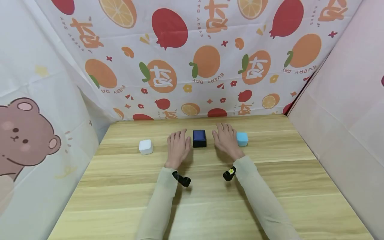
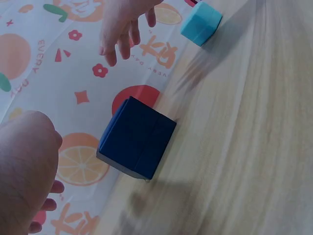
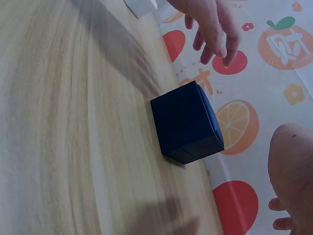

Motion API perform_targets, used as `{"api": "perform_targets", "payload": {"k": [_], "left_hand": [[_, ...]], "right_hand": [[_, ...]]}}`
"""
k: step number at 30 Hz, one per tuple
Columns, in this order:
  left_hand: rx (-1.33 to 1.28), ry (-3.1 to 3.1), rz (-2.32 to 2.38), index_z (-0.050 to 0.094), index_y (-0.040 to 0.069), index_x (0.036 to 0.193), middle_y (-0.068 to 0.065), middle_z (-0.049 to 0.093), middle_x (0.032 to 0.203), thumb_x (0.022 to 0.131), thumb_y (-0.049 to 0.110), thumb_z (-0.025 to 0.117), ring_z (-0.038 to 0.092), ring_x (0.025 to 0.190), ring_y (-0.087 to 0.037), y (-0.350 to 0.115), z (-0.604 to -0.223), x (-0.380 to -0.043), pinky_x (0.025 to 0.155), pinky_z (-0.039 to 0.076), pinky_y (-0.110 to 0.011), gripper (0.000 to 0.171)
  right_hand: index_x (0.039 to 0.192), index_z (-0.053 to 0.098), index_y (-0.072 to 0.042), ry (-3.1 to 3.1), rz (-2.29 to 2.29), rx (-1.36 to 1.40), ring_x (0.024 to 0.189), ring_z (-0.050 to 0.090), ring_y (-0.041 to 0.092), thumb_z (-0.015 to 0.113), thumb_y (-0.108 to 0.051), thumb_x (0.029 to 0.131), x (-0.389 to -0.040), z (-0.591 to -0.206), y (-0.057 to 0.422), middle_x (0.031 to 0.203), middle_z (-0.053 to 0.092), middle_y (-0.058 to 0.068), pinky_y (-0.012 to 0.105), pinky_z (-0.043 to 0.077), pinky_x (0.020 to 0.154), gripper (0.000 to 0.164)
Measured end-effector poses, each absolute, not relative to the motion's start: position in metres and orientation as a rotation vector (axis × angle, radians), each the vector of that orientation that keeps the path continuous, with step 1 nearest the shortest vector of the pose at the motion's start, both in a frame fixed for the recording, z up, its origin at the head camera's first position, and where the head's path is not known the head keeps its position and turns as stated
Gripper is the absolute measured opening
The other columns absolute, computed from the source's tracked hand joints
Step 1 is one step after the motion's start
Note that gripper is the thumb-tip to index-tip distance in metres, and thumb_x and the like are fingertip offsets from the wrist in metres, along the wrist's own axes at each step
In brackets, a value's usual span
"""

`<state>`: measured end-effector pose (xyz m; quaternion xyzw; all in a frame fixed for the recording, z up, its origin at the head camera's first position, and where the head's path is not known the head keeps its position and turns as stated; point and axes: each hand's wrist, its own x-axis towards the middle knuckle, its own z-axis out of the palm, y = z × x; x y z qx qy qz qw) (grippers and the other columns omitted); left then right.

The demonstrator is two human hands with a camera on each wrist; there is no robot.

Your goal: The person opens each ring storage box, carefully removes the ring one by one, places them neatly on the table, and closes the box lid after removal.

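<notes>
A small dark blue box [image 1: 199,138] with a lid stands on the wooden table between the two hands. Just left of it is the left hand [image 1: 178,146], its fingers pointing away from the body and holding nothing. The right hand [image 1: 226,140] hovers on the box's other side, fingers loosely extended, nothing in its grasp. Both wrist views show the dark box [image 2: 138,139] [image 3: 183,122] apart from the fingers. Beside the right hand sits a light blue rounded box [image 1: 242,139], partly covered by that hand in the head view.
A white rounded box [image 1: 145,147] stands on the table [image 1: 198,206], left of the left hand. Behind the table's far edge hangs a fruit-printed cloth [image 1: 186,66]. Pale cloths close off the left [image 1: 75,133] and right [image 1: 339,110] sides.
</notes>
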<state>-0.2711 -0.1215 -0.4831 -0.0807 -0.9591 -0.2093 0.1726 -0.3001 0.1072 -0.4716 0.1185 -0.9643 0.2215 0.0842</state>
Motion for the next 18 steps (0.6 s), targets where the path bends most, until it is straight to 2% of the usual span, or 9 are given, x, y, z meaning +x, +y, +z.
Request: {"api": "perform_targets", "payload": {"k": [8, 18], "left_hand": [[-0.318, -2.681, -0.607, 0.05, 0.008, 0.145, -0.02, 0.059, 0.14, 0.109, 0.029, 0.043, 0.05, 0.132, -0.042, -0.111, -0.474, -0.276, 0.115, 0.033, -0.058, 0.043], [-0.459, -2.656, -0.626, 0.052, 0.004, 0.143, -0.019, 0.062, 0.138, 0.108, 0.028, 0.044, 0.053, 0.129, -0.041, -0.088, -0.466, -0.279, 0.113, 0.038, -0.058, 0.043]], "right_hand": [[0.153, 0.038, -0.007, -2.88, 0.672, 0.351, 0.149, 0.028, 0.045, 0.025, -0.043, 0.11, -0.306, -0.465, 0.116, 0.157, 0.04, 0.022, 0.065, 0.021, 0.118, 0.058], [0.156, 0.033, -0.009, -2.904, 0.684, 0.333, 0.15, 0.027, 0.044, 0.024, -0.045, 0.109, -0.307, -0.453, 0.131, 0.161, 0.035, 0.021, 0.064, 0.02, 0.119, 0.06]]}}
